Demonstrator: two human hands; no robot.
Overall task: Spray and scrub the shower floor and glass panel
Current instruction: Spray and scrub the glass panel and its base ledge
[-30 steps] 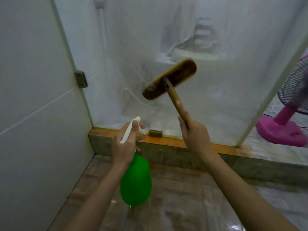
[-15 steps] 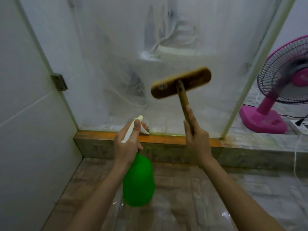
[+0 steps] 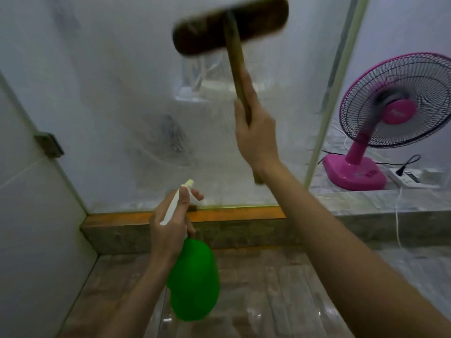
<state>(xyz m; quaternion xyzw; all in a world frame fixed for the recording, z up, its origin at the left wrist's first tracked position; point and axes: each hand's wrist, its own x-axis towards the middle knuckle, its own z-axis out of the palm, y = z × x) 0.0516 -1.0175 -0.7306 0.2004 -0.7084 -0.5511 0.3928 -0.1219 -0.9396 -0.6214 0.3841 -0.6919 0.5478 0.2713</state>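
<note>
A soapy, streaked glass panel [image 3: 136,98] stands in front of me on a low stone curb. My right hand [image 3: 256,132] grips the wooden handle of a brown scrub brush [image 3: 229,25], whose blurred head is raised high against the glass near the top edge of the view. My left hand [image 3: 173,220] holds a green spray bottle [image 3: 194,279] by its white trigger head, nozzle pointing at the lower glass. The wet brown shower floor [image 3: 268,289] lies below my arms.
A white tiled wall [image 3: 31,228] with a metal hinge [image 3: 48,145] closes the left side. The stone curb [image 3: 231,230] with an orange top strip runs across. Beyond the glass frame [image 3: 334,79], a pink fan [image 3: 390,113], cables and a white power strip [image 3: 410,178] sit at right.
My right hand has swung the brush upward along the glass, from mid-panel to near the top. The view has tilted up and right. The spray bottle stays held low in my left hand.
</note>
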